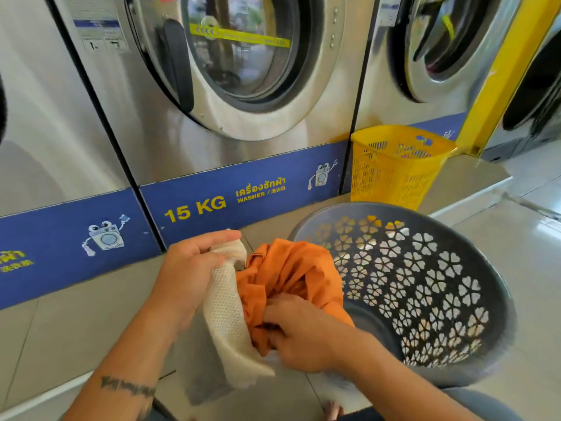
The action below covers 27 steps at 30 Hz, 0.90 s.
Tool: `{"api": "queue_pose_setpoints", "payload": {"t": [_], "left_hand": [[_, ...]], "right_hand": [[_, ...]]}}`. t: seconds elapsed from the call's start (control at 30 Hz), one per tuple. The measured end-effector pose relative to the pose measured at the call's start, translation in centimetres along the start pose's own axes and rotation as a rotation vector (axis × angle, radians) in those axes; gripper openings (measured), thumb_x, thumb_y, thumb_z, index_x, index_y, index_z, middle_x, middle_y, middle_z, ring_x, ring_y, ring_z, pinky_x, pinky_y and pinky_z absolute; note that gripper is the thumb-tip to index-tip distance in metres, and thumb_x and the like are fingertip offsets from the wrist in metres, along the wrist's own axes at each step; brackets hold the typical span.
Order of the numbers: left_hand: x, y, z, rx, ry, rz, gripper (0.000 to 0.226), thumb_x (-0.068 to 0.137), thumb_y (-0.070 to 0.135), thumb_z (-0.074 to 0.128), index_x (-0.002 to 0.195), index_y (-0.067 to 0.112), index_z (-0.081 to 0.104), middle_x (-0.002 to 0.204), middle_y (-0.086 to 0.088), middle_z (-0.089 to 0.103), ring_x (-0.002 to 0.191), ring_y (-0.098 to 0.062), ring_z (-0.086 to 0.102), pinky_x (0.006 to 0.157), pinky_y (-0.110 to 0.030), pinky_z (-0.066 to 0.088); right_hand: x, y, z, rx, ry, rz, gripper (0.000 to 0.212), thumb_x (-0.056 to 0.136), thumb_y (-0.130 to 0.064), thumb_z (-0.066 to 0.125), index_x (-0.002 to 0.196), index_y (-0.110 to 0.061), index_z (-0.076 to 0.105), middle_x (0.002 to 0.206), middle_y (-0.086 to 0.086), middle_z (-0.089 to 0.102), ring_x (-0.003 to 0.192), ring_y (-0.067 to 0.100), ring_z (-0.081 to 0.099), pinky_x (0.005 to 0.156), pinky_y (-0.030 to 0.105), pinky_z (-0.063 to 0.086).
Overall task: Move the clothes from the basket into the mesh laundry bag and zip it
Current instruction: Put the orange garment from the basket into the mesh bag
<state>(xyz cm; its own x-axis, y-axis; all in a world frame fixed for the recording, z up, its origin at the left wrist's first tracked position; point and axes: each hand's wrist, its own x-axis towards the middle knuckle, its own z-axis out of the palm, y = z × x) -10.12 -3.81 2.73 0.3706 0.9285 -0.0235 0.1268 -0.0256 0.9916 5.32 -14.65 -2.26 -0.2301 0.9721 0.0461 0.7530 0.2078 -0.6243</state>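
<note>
Left hand [194, 268] grips the top edge of the white mesh laundry bag [226, 323], fingers curled round the rim and holding it up off the floor; right hand [299, 332] has fingers bunched into the orange garment [291, 275], pinching a fold of it low down next to the bag. Garment sits between the bag and the grey basket [473, 314], touching the bag, its right side overlapping the basket rim in view. Step in hand looks like stuffing this garment into the bag. To do it well: keep the left hand pulling the rim up and outward so the mouth stays wide, feed the gripped fold in first, then push the loose upper bulk down after it, so no cloth hangs over the edge where the zip runs. Risk: mesh collapses and the cloth slides outside the bag. Hard to tell: the bag mouth itself is hidden behind the garment and the hands, so can't say how much cloth is already inside. Zip not visible. Basket bottom is partly blocked by the right arm; the part seen shows no other clothes. Yellow basket [394, 165] stands behind by the washer [212, 86], contents unclear.
</note>
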Motion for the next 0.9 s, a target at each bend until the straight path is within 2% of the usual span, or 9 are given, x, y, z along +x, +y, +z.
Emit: {"api": "queue_pose_setpoints", "payload": {"t": [0.1, 0.17, 0.27, 0.33, 0.47, 0.53, 0.67, 0.8, 0.9], "left_hand": [[0.4, -0.5, -0.2, 0.044, 0.073, -0.022, 0.048, 0.080, -0.004, 0.052, 0.090, 0.035, 0.078, 0.102, 0.001, 0.074, 0.090, -0.022, 0.066, 0.074, -0.035, 0.051], [0.5, -0.6, 0.1, 0.075, 0.096, -0.019, 0.046, 0.080, -0.002, 0.053, 0.089, 0.035, 0.077, 0.103, 0.006, 0.072, 0.090, -0.019, 0.065, 0.070, -0.030, 0.049], [0.3, -0.3, 0.9, 0.033, 0.092, -0.030, 0.041, 0.082, -0.002, 0.054, 0.094, 0.030, 0.077, 0.102, 0.006, 0.071, 0.090, -0.018, 0.064, 0.068, -0.028, 0.049], [0.2, -0.1, 1.2, 0.014, 0.088, -0.037, 0.040, 0.082, -0.002, 0.054, 0.095, 0.029, 0.077, 0.102, 0.006, 0.071, 0.090, -0.018, 0.065, 0.065, -0.026, 0.048], [0.1, -0.8, 1.6, 0.012, 0.081, -0.091, 0.042, 0.082, -0.005, 0.053, 0.094, 0.029, 0.075, 0.101, 0.007, 0.069, 0.087, -0.015, 0.065, 0.068, -0.028, 0.052], [-0.2, -1.9, 1.9, -0.008, 0.081, -0.144, 0.046, 0.080, -0.007, 0.051, 0.096, 0.028, 0.076, 0.107, 0.005, 0.069, 0.093, -0.018, 0.065, 0.075, -0.030, 0.054], [-2.4, -5.7, 1.9, 0.019, 0.035, -0.250, 0.054, 0.080, -0.009, 0.046, 0.095, 0.034, 0.074, 0.101, 0.002, 0.071, 0.088, -0.016, 0.066, 0.073, -0.027, 0.055], [-5.5, -10.3, 0.3, -0.005, 0.029, -0.382, 0.046, 0.085, -0.009, 0.050, 0.103, 0.027, 0.072, 0.100, -0.006, 0.074, 0.082, -0.019, 0.071, 0.070, -0.032, 0.059], [-7.1, -11.7, -1.2, -0.032, 0.070, -0.421, 0.033, 0.086, -0.001, 0.060, 0.108, 0.020, 0.072, 0.095, -0.009, 0.076, 0.080, -0.020, 0.071, 0.068, -0.032, 0.057]], "right_hand": [[0.1, 0.5, -1.4, 0.032, 0.170, 0.054, 0.042, 0.074, -0.033, 0.039, 0.109, -0.025, 0.060, 0.099, -0.006, 0.067, 0.089, 0.016, 0.061, 0.080, 0.033, 0.050], [0.6, 1.5, -2.1, -0.204, 0.368, 0.144, 0.051, 0.069, -0.028, 0.051, 0.120, -0.029, 0.052, 0.123, -0.004, 0.055, 0.109, 0.022, 0.052, 0.093, 0.041, 0.047], [1.1, 3.2, -2.2, -0.461, 0.264, 0.505, 0.085, 0.067, -0.049, 0.062, 0.143, -0.041, 0.026, 0.149, 0.008, 0.029, 0.134, 0.036, 0.031, 0.109, 0.052, 0.031], [1.1, 4.5, -1.6, -0.301, 0.170, 0.568, 0.077, 0.072, -0.050, 0.059, 0.141, -0.046, 0.024, 0.133, 0.007, 0.045, 0.125, 0.038, 0.046, 0.103, 0.053, 0.040], [1.4, 4.8, -1.4, -0.373, 0.206, 0.473, 0.049, 0.072, -0.044, 0.056, 0.119, -0.034, 0.044, 0.098, -0.002, 0.050, 0.097, 0.031, 0.060, 0.080, 0.041, 0.051], [1.5, 3.9, -1.3, -0.497, 0.277, 0.421, 0.039, 0.073, -0.043, 0.049, 0.110, -0.030, 0.052, 0.100, -0.001, 0.055, 0.094, 0.028, 0.060, 0.078, 0.039, 0.049], [0.7, 1.2, -0.5, -0.629, 0.250, 0.279, 0.053, 0.072, -0.050, 0.029, 0.103, -0.026, 0.065, 0.099, 0.001, 0.062, 0.087, 0.029, 0.062, 0.075, 0.042, 0.049], [0.4, -2.3, 1.1, -0.752, 0.144, 0.101, 0.031, 0.081, -0.038, 0.053, 0.105, -0.025, 0.067, 0.103, 0.002, 0.063, 0.092, 0.028, 0.061, 0.072, 0.039, 0.044], [1.3, -5.0, 4.9, -0.753, -0.037, 0.066, 0.038, 0.089, -0.037, 0.057, 0.120, -0.016, 0.061, 0.119, 0.011, 0.058, 0.109, 0.032, 0.057, 0.072, 0.038, 0.041]]}}
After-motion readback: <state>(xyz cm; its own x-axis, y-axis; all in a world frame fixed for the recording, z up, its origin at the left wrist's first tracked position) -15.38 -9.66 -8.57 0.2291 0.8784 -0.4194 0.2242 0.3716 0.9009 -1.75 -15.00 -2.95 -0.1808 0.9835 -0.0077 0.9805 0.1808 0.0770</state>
